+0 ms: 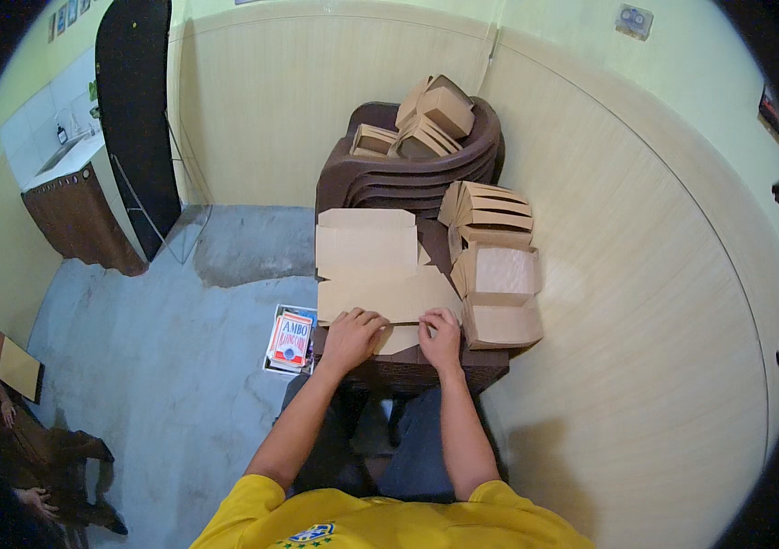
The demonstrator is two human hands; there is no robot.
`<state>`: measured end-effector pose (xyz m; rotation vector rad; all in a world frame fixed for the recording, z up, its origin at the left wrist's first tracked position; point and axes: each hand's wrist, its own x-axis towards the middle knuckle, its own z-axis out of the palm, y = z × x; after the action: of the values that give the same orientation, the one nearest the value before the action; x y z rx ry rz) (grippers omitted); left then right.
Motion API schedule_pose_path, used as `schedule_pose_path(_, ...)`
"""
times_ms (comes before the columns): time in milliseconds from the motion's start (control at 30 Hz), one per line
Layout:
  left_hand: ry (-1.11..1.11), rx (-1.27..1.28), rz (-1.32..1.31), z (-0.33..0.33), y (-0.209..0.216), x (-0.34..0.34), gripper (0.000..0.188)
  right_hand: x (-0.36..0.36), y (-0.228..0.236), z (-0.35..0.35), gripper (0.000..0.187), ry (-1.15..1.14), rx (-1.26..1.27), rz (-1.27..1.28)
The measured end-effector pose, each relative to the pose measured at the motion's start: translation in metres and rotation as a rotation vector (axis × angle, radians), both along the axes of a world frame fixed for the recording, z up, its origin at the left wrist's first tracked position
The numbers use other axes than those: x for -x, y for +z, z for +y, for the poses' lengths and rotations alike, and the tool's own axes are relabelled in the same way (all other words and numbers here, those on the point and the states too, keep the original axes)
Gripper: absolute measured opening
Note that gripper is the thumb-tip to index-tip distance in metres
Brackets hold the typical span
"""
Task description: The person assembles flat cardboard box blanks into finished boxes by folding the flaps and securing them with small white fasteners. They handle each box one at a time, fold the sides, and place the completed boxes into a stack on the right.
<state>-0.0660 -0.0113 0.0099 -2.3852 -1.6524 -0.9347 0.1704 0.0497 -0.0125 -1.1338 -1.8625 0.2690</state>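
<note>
An unfolded brown cardboard box blank (367, 247) lies on a dark brown stack of chair seats (426, 375) in front of me. Its far panel extends toward the chair backs, and a smaller flap (399, 339) shows between my hands. At the near fold, my left hand (356, 337) presses its bent fingers onto the cardboard, closed on the edge. My right hand (441, 337) pinches the same fold farther right, thumb and fingers together. The undersides of the fingers are hidden.
Folded cardboard boxes (502, 322) stand at the right, with several nested ones (490, 209) behind. More boxes (444, 105) rest on the stacked brown chairs (353, 188). A crate of printed packets (291, 340) sits left. Another person's hand (37, 501) shows at lower left.
</note>
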Motion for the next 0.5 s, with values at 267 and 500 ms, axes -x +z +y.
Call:
schedule_pose_path(267,-0.032,0.15,-0.071,0.023,0.0,-0.034,0.022,0.003,0.001,-0.006,0.015,-0.172,0.192,-0.082)
schedule_pose_path(500,-0.009,0.204,-0.216,0.034,-0.004,-0.04,0.019,0.008,0.001,-0.006,0.042,-0.172,0.199,0.022)
